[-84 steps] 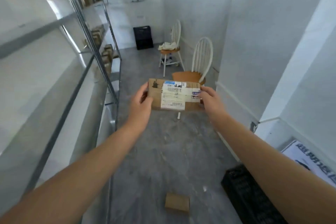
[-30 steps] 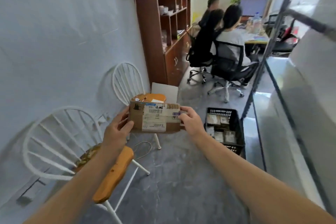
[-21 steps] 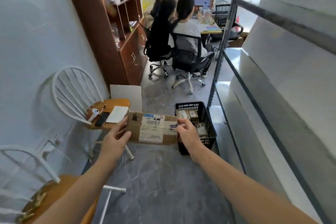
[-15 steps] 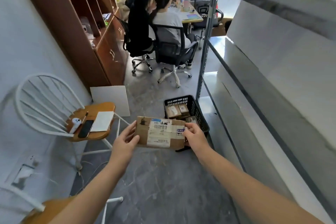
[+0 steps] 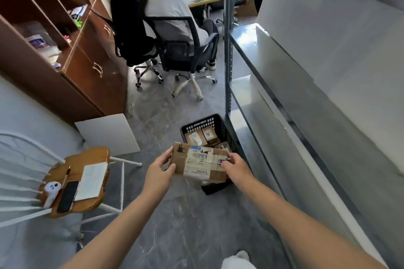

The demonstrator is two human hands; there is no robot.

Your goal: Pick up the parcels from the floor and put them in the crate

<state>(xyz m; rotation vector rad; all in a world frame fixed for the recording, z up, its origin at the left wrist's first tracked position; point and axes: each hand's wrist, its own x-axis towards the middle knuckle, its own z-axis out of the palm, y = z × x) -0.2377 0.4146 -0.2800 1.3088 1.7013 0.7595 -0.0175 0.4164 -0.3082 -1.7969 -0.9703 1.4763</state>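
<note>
I hold a flat brown cardboard parcel (image 5: pixel 197 162) with a white shipping label in front of me, above the near end of a black plastic crate (image 5: pixel 204 122). My left hand (image 5: pixel 160 170) grips its left edge and my right hand (image 5: pixel 235 169) grips its right edge. The crate stands on the grey floor beside the metal rack post. Several small brown parcels (image 5: pixel 202 136) lie inside it. The held parcel hides the crate's near part.
A metal shelving rack (image 5: pixel 284 120) runs along the right. A white chair (image 5: pixel 74 181) with a wooden seat holding a phone and a notebook stands at left. A white board (image 5: pixel 109 135) leans by a brown cabinet (image 5: pixel 72 54). People sit on office chairs (image 5: pixel 181 50) beyond the crate.
I have turned around from the far aisle and walked toward the crate. It is now close below my hands, and the parcel has come down over its near end.
</note>
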